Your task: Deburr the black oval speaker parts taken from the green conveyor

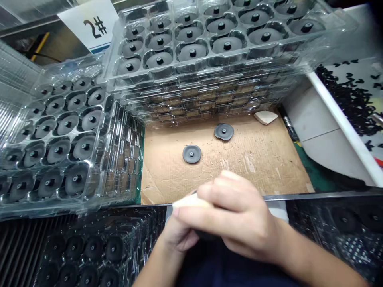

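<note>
My hands are clasped together at the bottom middle of the view, with my right hand (230, 213) lying over my left hand (176, 235). A pale cream strip (191, 201), perhaps a cloth or pad, sticks out from between them. Something dark shows under my right palm, mostly hidden. Two grey rubber diaphragm discs with dark centre studs lie apart on the cardboard sheet (257, 167), one (192, 154) and the other (224, 131). Neither hand touches them.
Stacked clear plastic trays (191, 52) of grey discs stand at the back, and another stack (60, 135) stands at left. A white-rimmed bin (344, 107) of black pieces sits at right. A "2#" card (91, 24) stands behind. Dark trays lie near my hands.
</note>
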